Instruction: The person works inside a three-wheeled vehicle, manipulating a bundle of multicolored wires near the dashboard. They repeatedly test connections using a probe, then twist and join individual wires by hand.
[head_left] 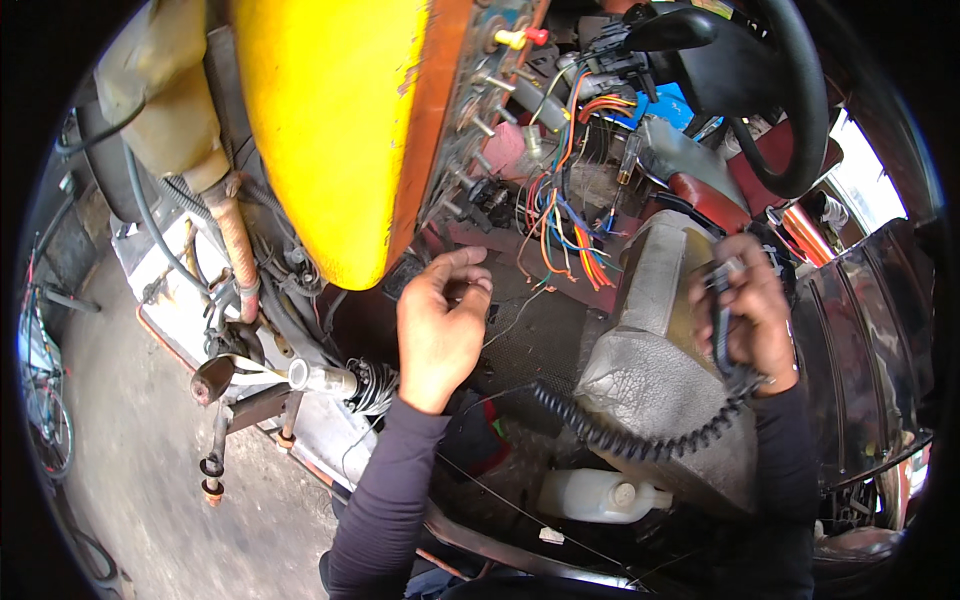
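Note:
My right hand [752,318] is closed around the dark end piece of a black coiled cable [645,440]. A greyish tip shows above its fingers, too blurred to name. The coil sags from that hand across the front of a worn grey padded cover [660,370] and runs thin toward the left. My left hand [445,320] is raised beside the lower tip of a yellow panel [340,130], its fingers half curled and thumb apart from the index finger. I see nothing between them. To its right hangs a bundle of loose coloured wires [565,230] with free ends.
A black steering wheel [810,100] stands at the upper right. Threaded studs [480,125] stick out along the panel's metal edge. A white plastic jug [600,496] lies below the grey cover. Hoses and a metal pipe [235,245] fill the left side above the concrete floor [150,400].

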